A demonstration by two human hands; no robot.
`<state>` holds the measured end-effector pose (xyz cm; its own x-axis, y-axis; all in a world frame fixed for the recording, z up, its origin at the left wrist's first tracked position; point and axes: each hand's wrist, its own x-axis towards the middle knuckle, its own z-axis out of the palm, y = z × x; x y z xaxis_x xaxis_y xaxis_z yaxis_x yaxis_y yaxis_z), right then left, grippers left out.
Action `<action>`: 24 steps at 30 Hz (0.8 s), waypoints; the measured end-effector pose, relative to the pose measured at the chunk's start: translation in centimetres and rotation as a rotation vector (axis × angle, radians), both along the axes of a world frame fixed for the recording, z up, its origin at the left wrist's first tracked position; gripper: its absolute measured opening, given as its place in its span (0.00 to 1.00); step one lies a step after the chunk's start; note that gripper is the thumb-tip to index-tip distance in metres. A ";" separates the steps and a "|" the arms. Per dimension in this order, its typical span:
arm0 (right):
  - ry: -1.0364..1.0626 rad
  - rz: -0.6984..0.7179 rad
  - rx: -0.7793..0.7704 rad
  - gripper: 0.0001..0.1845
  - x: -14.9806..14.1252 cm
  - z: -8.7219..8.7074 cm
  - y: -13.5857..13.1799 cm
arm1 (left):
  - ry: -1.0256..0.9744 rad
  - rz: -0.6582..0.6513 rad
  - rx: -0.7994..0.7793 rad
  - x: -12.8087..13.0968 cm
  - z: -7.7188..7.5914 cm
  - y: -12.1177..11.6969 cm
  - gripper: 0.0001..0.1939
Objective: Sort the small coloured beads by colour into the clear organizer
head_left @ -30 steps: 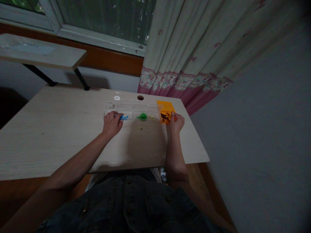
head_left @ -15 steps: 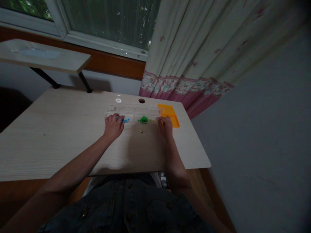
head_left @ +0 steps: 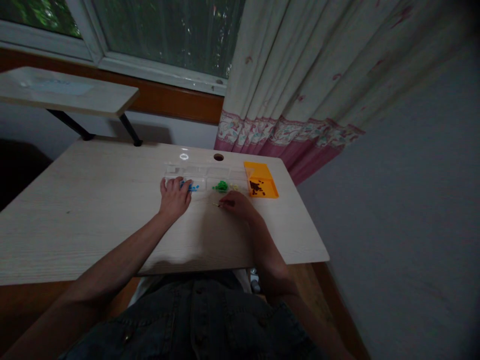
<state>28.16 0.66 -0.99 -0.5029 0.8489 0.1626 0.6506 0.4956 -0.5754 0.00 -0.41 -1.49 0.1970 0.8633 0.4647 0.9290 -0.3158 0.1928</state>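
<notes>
My left hand (head_left: 174, 196) rests over the left end of a clear plastic compartment box (head_left: 202, 184), its fingers apart and lightly bent, next to small blue pieces (head_left: 194, 188). In front of the box, my right hand (head_left: 237, 204) has thumb and fingers closed at a short thin pale piece (head_left: 216, 204) with a dark end, low over the table. Small green pieces (head_left: 221, 186) lie heaped in a middle compartment, with pale yellow bits (head_left: 234, 187) to their right. An orange open case (head_left: 258, 170) at the right holds several dark brown pieces (head_left: 256, 188).
The light wooden table (head_left: 112, 235) has a round hole (head_left: 218, 157) near its back edge. A raised shelf (head_left: 108, 97) on black legs stands at the back left. A curtain (head_left: 285, 100) hangs behind, and a wall (head_left: 393, 200) is at the right.
My right hand has moved left and nearer from the orange case to the short thin piece, uncovering the dark brown pieces. My left hand has stayed at the box's left end.
</notes>
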 end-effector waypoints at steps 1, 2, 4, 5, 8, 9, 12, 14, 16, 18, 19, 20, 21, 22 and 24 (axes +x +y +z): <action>-0.005 0.019 0.010 0.06 -0.1 0.0 0.0 | 0.003 -0.030 0.012 0.1 0.0 0.0 0.22; -0.010 0.035 0.019 0.06 -0.2 0.0 0.1 | 0.003 -0.074 0.019 0.1 0.1 -0.1 0.22; -0.023 0.063 0.028 0.05 -0.5 0.1 0.1 | -0.002 -0.201 0.013 0.3 0.0 -0.1 0.22; -0.029 0.071 0.033 0.05 -0.6 0.1 0.1 | -0.008 -0.275 0.000 0.4 0.0 -0.2 0.21; -0.041 0.072 0.049 0.06 -0.9 0.2 0.1 | -0.014 -0.491 -0.053 1.0 -0.1 -0.5 0.20; -0.041 0.069 0.051 0.05 -1.0 0.2 0.0 | -0.010 -0.543 -0.069 1.1 -0.1 -0.5 0.19; -0.044 0.062 0.041 0.05 -1.1 0.2 0.1 | -0.011 -0.602 -0.102 1.4 -0.2 -0.6 0.19; -0.039 0.056 0.027 0.05 -0.9 0.1 0.2 | -0.028 -0.595 -0.116 1.5 -0.3 -0.5 0.19; -0.019 0.040 0.010 0.05 -0.6 0.1 0.3 | -0.037 -0.593 -0.131 1.7 -0.5 -0.4 0.19; 0.009 0.020 -0.009 0.06 -0.2 0.0 0.4 | -0.025 -0.602 -0.149 2.1 -0.6 -0.4 0.20; 0.018 0.014 -0.020 0.06 0.0 -0.1 0.4 | -0.016 -0.611 -0.156 2.3 -0.6 -0.4 0.20; 0.026 0.010 -0.031 0.05 0.2 -0.1 0.4 | -0.007 -0.622 -0.162 2.5 -0.6 -0.4 0.20; 0.034 0.002 -0.044 0.06 0.3 -0.1 0.3 | -0.001 -0.634 -0.166 2.6 -0.5 -0.5 0.20; 0.041 -0.009 -0.060 0.06 0.4 -0.1 0.3 | 0.002 -0.646 -0.169 2.8 -0.5 -0.6 0.20; 0.048 -0.025 -0.081 0.08 0.5 0.0 0.1 | -0.006 -0.661 -0.172 2.9 -0.3 -0.7 0.19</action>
